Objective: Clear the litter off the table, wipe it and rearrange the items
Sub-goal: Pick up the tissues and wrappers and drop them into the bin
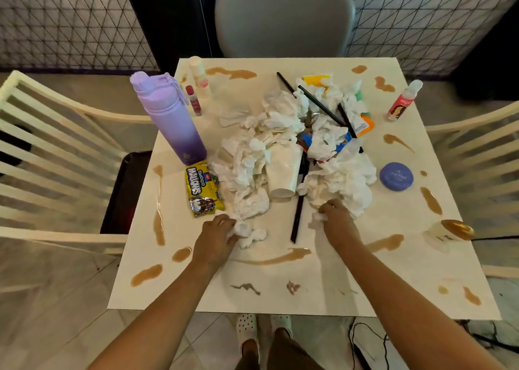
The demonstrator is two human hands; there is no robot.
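Note:
A heap of crumpled white tissues (280, 134) covers the middle of the white table (280, 291), mixed with black straws (297, 218), coloured wrappers (363, 122) and a tipped white paper cup (283, 170). My left hand (217, 237) grips a wad of tissue (250, 233) at the heap's near left edge. At the near right edge my right hand (337, 221) grips another tissue clump (318, 218). Brown liquid spills (278, 258) streak the tabletop all around.
On the left stand a purple water bottle (171, 117), a yellow Choco Mallows pack (202, 190) and two small bottles (199, 77). At the right are a red-labelled bottle (404, 100), a purple round compact (396, 176) and a gold-lidded jar (449, 233). Chairs (42, 150) surround the table.

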